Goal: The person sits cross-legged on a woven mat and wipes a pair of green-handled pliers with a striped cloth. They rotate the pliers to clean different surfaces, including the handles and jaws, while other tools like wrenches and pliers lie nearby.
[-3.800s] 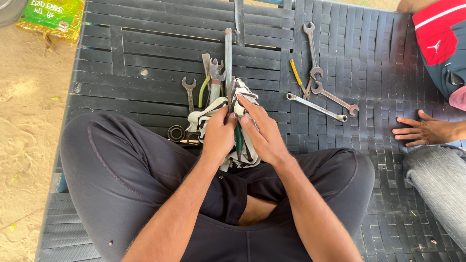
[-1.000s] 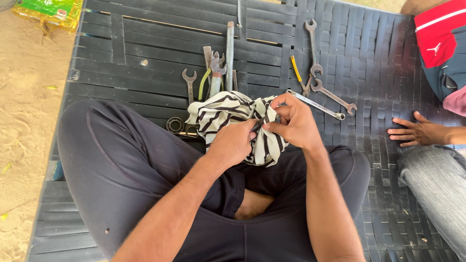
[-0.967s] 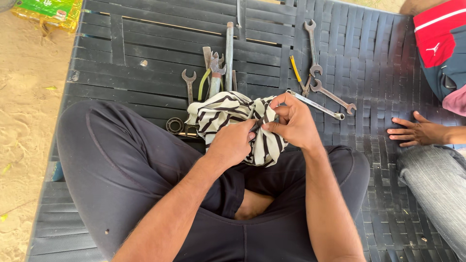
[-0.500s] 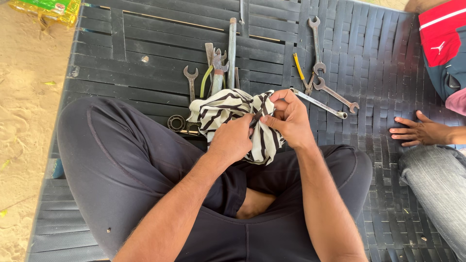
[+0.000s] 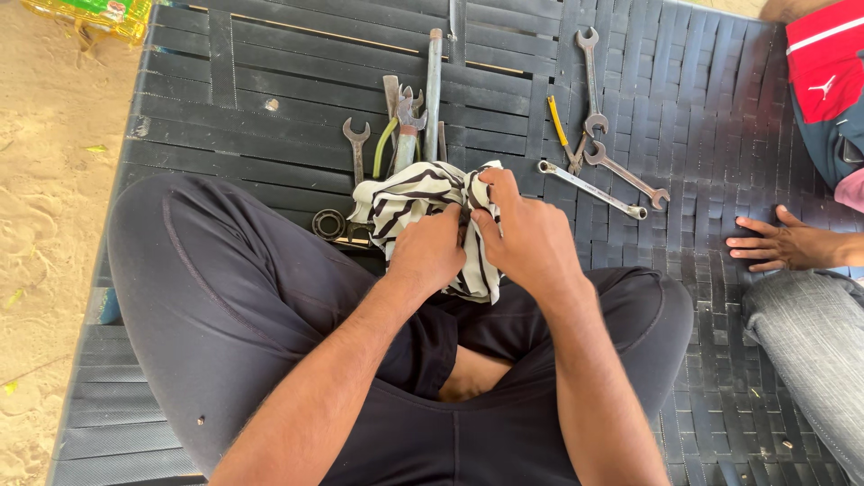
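Note:
I sit cross-legged on a black woven mat. Both hands are closed on a black-and-white striped cloth bunched above my shins. My left hand grips its near side, and my right hand pinches its upper right edge. Whatever the cloth wraps is hidden. Just beyond the cloth lie a small open-end wrench, a long metal rod and a tool with a green handle.
Several wrenches and a yellow-handled tool lie to the right. A metal ring sits left of the cloth. Another person's hand rests on the mat at far right. Sand borders the mat's left.
The cloth bundle has been drawn up and bunched between my hands. My right hand has shifted from the bundle's right side to its upper edge; the tools on the mat have stayed put.

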